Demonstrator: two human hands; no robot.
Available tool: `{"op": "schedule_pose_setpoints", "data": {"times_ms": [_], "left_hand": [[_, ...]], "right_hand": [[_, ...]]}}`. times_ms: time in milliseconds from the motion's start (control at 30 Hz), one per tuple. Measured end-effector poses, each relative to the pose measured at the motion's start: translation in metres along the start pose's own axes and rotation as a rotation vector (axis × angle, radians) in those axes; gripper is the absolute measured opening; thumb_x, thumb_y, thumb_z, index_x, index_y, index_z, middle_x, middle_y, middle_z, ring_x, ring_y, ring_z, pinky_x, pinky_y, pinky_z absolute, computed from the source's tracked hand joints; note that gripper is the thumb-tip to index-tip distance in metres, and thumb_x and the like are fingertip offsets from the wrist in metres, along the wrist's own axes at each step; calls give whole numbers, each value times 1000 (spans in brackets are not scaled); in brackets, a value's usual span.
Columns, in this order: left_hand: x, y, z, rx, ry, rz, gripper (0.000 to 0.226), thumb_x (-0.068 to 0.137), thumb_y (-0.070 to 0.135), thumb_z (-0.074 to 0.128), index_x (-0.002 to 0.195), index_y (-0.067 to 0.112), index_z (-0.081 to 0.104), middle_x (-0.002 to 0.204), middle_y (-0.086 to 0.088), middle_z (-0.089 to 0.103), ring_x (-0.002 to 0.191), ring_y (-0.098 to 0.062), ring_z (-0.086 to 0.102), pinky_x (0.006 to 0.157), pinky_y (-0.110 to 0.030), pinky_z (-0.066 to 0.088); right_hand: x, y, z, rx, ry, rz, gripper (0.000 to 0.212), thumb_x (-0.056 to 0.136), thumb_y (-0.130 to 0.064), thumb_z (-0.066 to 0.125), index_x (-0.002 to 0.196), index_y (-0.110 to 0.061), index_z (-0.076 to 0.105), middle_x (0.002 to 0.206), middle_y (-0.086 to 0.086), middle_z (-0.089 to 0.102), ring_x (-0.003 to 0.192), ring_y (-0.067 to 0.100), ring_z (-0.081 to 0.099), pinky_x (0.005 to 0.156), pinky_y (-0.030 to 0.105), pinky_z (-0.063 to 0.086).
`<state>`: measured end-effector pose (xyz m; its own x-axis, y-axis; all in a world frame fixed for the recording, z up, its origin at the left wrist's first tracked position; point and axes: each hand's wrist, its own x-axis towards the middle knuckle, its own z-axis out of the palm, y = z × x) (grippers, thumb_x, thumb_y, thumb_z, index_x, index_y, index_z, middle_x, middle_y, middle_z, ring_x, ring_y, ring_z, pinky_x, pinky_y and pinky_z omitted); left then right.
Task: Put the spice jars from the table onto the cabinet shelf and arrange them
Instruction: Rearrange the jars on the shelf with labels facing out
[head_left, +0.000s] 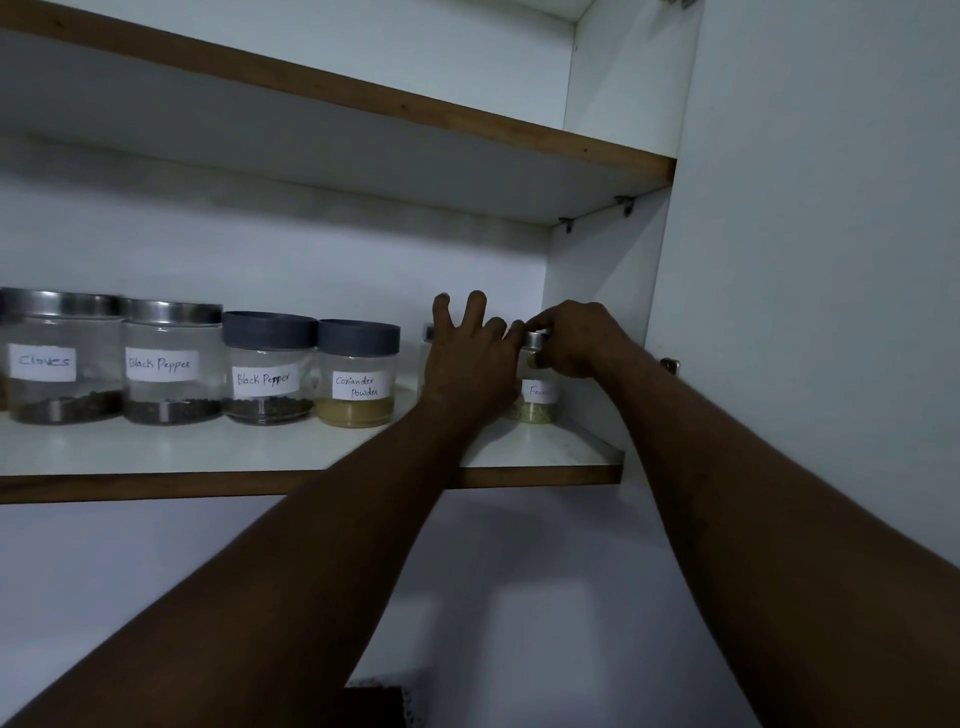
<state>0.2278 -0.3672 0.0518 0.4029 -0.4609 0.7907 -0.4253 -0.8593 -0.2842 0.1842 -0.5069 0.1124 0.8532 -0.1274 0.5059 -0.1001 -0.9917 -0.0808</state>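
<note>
Several spice jars stand in a row on the white cabinet shelf (550, 457): cloves (62, 358), a steel-lidded black pepper (171, 364), a grey-lidded black pepper (267, 369) and coriander powder (357, 376). At the right end stands a steel-lidded fennel jar (537, 400) with pale seeds. My left hand (470, 364) lies flat against its front with the fingers spread upward, hiding most of it. My right hand (569, 338) pinches the lid's right rim. A sliver of steel lid shows to the left of my left hand; I cannot tell whether it belongs to the same jar.
The cabinet's right side wall (597, 312) stands close beside the fennel jar. An upper shelf (363, 98) with a wooden edge hangs above. Bare shelf surface lies in front of the jars. A dark object (374, 706) sits low in view below my arms.
</note>
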Motion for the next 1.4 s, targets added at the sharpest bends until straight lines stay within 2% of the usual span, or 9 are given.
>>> {"op": "schedule_pose_setpoints", "data": {"times_ms": [267,467,633,700,800,967,1167,1300,1400], "left_hand": [[-12,-8,-10,-78,58,-52,90,80,58,71,156,28,32,162,-7,31,148,-36,22,116,-58,16],[-28,-30,-16,-179,14,-158,91,74,64,75,149,27,40,157,-8,35,142,-35,30,112,-51,30],[-37,-30,-27,-234,9,-143,92,78,58,74,152,21,36,155,-10,38,138,-33,37,109,-45,39],[-39,-33,-30,-272,-17,-156,88,81,47,74,153,16,34,153,-11,42,137,-32,39,107,-44,42],[-41,-42,-33,-326,-33,-151,76,82,33,76,146,10,42,142,-13,54,129,-30,47,101,-43,46],[-32,-50,-28,-304,-53,-80,66,83,34,79,138,11,51,136,-11,60,125,-29,51,95,-40,49],[-31,-43,-14,-408,-24,-97,66,86,24,73,145,11,48,145,-11,54,133,-32,47,105,-42,45],[-34,-45,-10,-536,-55,-142,84,76,28,83,151,17,46,156,-15,41,132,-35,53,105,-42,47],[-35,-47,-8,-559,-130,-147,101,68,40,90,154,24,39,153,-16,45,140,-32,44,102,-42,48]], "right_hand": [[2,-1,8,-49,30,0,60,84,-35,78,140,-29,56,131,5,65,116,25,60,95,38,51],[2,0,11,-56,50,-8,59,84,-32,77,139,-30,58,127,6,67,109,25,61,85,34,49],[-2,0,8,-6,37,3,71,83,-37,78,146,-25,48,142,7,57,125,28,54,99,39,46],[-7,0,4,139,133,44,75,81,-38,79,146,-21,47,143,10,54,127,30,53,101,38,45],[-17,-4,-3,253,360,-7,58,81,-36,76,134,-18,58,127,10,63,114,27,59,91,33,49],[-37,-25,9,205,349,-180,44,88,-24,71,130,-17,62,123,4,67,113,24,60,95,36,49],[-48,-47,40,404,325,-61,75,81,-13,73,149,-19,43,149,4,50,129,24,53,108,40,44],[-59,-55,60,473,331,-51,77,81,-17,74,151,-18,40,147,5,50,131,24,50,105,36,41],[-63,-58,64,527,358,29,62,80,-22,76,136,-17,51,127,4,64,113,24,62,87,29,47]]}}
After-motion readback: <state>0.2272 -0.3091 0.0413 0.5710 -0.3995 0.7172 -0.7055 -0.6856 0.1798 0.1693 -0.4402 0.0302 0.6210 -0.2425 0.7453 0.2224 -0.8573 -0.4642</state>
